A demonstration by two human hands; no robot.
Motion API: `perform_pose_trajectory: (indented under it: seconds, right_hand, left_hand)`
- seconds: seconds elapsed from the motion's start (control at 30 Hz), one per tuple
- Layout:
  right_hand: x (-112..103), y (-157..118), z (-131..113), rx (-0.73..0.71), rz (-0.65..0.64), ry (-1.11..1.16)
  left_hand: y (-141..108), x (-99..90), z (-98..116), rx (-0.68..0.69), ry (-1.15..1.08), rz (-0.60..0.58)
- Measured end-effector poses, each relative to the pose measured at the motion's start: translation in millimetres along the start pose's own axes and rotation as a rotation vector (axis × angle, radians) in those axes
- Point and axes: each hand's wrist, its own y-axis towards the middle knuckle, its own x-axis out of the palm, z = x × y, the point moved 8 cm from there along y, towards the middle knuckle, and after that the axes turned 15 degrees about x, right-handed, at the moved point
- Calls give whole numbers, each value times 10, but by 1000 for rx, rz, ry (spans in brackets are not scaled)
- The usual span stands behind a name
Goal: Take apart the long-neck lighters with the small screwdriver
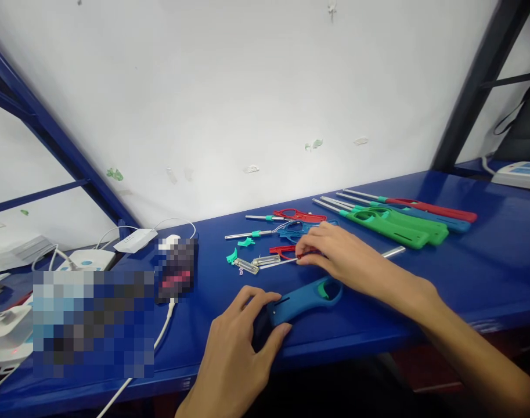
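Thumb and fingers of my left hand grip the slotted end of a blue lighter handle, which lies near the table's front edge with a green trigger in its loop. Beyond it, my right hand is closed in a pinch over a red lighter handle half. What exactly sits between those fingertips is partly hidden. A thin pale rod runs left from the thumb. Two clear fuel tanks and loose green triggers lie to the left. Right of the hand, a metal tube shows behind the forearm.
Behind the hands are an opened red lighter and an opened blue one. Several whole lighters, including a green one, lie at right. Power strips and a white cable occupy the left. A wall stands behind the blue table.
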Motion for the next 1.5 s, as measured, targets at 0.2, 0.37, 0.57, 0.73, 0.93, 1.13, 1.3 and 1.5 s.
perform_pose_trajectory:
  seconds: [0.2, 0.37, 0.57, 0.73, 0.93, 1.13, 1.3, 1.5]
  right_hand:
    - [-311, -144, -143, 137, 44, 136]
    - [-608, -251, -214, 160, 193, 381]
    - [-566, -271, -334, 205, 281, 650]
    - [-360, -257, -496, 161, 193, 621]
    - [-314, -260, -530, 147, 160, 624]
    - [-250, -230, -548, 144, 119, 646]
    - [-206, -216, -565, 139, 89, 654]
    - [-261, -289, -657, 29, 30, 608]
  left_hand:
    - [1, 24, -13, 26, 9, 19]
    - [-20, 32, -21, 29, 31, 14]
    - [-19, 51, -39, 51, 53, 20]
    - [-35, 57, -50, 64, 51, 34]
    - [-29, 48, -33, 79, 55, 42]
    - [-24, 58, -52, 82, 57, 35]
    - [-25, 49, -41, 83, 58, 38]
    - [-18, 47, -48, 70, 51, 43]
